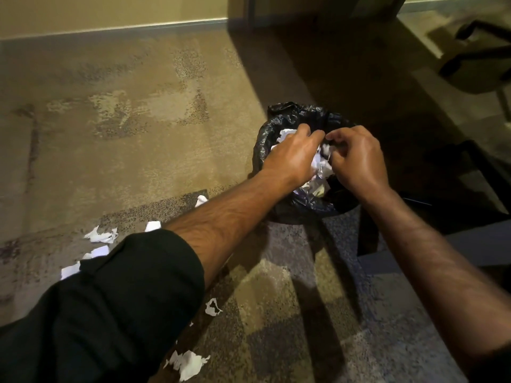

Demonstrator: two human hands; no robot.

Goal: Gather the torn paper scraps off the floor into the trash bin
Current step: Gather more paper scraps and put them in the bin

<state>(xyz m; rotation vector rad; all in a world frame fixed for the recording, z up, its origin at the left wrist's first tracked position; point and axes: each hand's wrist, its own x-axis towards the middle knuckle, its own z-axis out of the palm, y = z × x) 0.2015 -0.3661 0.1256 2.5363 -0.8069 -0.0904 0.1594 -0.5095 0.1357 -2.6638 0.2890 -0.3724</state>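
Scraps (189,364) of torn white paper lie on the carpet (116,134) nearest the camera, with more (101,235) scattered to the left beside the black sleeve (110,299). Farther out, both hands meet over the bin (279,117), which is lined with a black bag. Left hand (293,156) has its fingers curled together on crumpled paper (320,167). Right hand (359,161) pinches the same wad with its fingertips closed. More white paper sits inside the bin below them.
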